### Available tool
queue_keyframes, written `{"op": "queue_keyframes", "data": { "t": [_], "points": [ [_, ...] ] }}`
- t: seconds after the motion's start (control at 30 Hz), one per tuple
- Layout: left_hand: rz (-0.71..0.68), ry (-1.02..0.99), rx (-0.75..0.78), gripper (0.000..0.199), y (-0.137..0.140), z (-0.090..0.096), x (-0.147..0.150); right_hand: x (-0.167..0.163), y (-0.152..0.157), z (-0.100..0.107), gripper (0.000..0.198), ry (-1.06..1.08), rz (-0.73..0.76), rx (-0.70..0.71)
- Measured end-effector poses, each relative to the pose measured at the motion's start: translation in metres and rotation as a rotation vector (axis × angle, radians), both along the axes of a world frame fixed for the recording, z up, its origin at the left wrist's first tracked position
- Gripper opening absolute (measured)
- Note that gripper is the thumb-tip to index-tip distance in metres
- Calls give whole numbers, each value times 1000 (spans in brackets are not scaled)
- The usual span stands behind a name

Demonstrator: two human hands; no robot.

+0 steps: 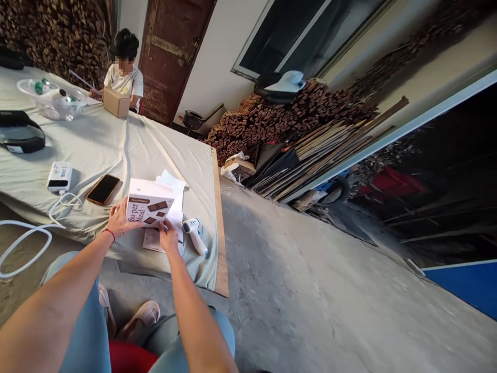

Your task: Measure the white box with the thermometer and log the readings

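Between my two hands is a white and brown food box (149, 204) printed with "Super Meal" and pictures of dark bars. My left hand (118, 221) grips its left side, thumb along the lower front edge. At the lower right corner, my right hand (169, 235) holds the box with bent fingers. White paper sheets (176, 194) lie behind and beneath it, partly hidden. Just right of my right hand rests a white and blue infrared thermometer (196, 237). A phone with an orange edge (103, 189) lies left of the box.
On the cloth-covered table (97, 140) stand a white power bank (59, 176) with a cable, a black strapped device (21, 132) and a clear basin (54, 101) of bottles. A person (124, 77) sits at the far side behind a cardboard box (116, 102). Firewood (279, 116) is stacked along the wall.
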State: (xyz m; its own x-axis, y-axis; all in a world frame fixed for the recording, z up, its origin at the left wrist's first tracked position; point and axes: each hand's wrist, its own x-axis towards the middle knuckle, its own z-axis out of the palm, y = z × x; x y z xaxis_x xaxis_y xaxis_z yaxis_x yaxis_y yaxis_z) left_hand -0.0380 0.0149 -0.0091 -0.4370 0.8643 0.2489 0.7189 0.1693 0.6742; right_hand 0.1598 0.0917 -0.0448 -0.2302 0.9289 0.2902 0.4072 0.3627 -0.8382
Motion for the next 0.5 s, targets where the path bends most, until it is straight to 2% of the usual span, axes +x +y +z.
{"op": "queue_keyframes", "data": {
  "t": [0.03,0.1,0.17,0.2,0.27,0.37,0.43,0.5],
  "points": [
    [-83,58,-29,94,1,0,-3,8,1,4,38,-27,-35,40],
    [-159,124,-48,90,0,0,-6,31,2,15,41,-143,-212,61],
    [-157,103,-44,82,-2,0,-9,56,0,25,58,-339,-419,-47],
    [-147,72,-38,77,-3,1,-9,67,-2,28,66,-436,-462,-118],
    [-112,-9,-19,69,-4,3,-10,84,-5,32,68,-584,-438,-221],
    [-46,-199,31,68,1,11,-8,95,-3,34,52,-640,-362,-253],
    [-18,-386,112,72,9,17,-4,96,1,34,40,-528,-344,-279],
    [-45,-612,194,76,18,22,2,92,4,35,38,-287,-314,-278]
  ]
}}
